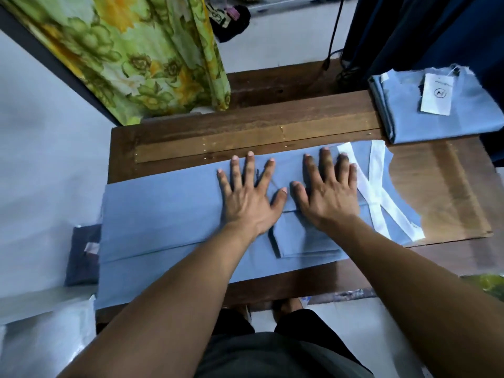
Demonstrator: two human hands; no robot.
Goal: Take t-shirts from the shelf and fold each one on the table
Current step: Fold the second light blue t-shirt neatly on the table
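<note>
Both hands lie palm-down, fingers straight and spread, pressing flat; nothing is pinched or gripped. Left hand [249, 196] and right hand [327, 192] sit side by side, thumbs nearly touching, fingertips pointing to 12 o'clock. Directly beneath both palms is the light blue t-shirt [163, 222], already narrowed into a long band. Its long axis runs 9 to 3 o'clock across the wooden table [272, 110], at right angles to the fingers. From the left hand the hem end extends far out toward 9 o'clock and overhangs the table edge; from the right hand the collar end, with white neck tape [377, 197], lies just beside the little finger toward 3 o'clock. So the right hand is nearer the collar and the left hand is nearer the long free hem length. Judgement: sides folded in, band being smoothed; the lengthwise fold is not yet done and would likely bring the 9 o'clock end over toward 3 o'clock. A folded t-shirt [441, 105] in the same blue, with a hang tag [437, 94], rests at 1–2 o'clock from the right hand, well apart, on the table corner.
</note>
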